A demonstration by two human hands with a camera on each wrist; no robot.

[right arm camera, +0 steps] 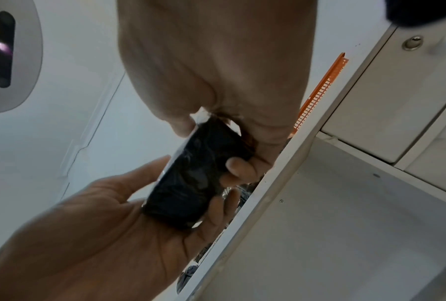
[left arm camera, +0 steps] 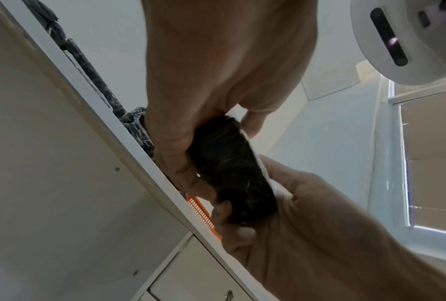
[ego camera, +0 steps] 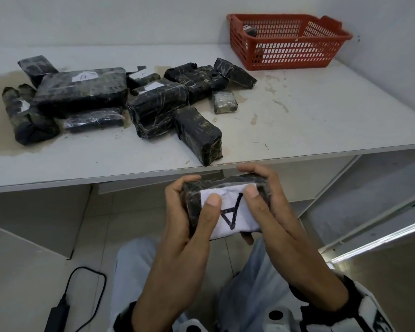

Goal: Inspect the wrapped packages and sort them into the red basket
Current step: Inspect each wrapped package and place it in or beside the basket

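A flat white table with a matte, stained and scuffed top stretches across ahead of both hands, its straight front edge just beyond the fingertips. At its far end, ahead and to the right of the right hand, stands the red basket, a rectangular plastic crate with lattice walls and a raised handle at each short side; something dark lies in its far left corner, too hidden to name. Ahead and to the left of the left hand lies a heap of wrapped packages: blocky and roll-shaped bundles in black material under glossy, crinkled clear film, several bearing small white paper labels. The broadest, a flat slab, carries a label marked with a handwritten letter. One small squarish packet sits apart on the heap's right side.

Below the table edge, over the lap in pale trousers, both hands grip one small brick-shaped package, black and film-wrapped like the rest, with a white paper label showing a hand-drawn "A". The left hand curls round its left end, thumb pressed on the label; the right hand curls round the right end, thumb also on the label, fingers wrapped behind. A black cable and adapter lie on the tiled floor, left of the left wrist.
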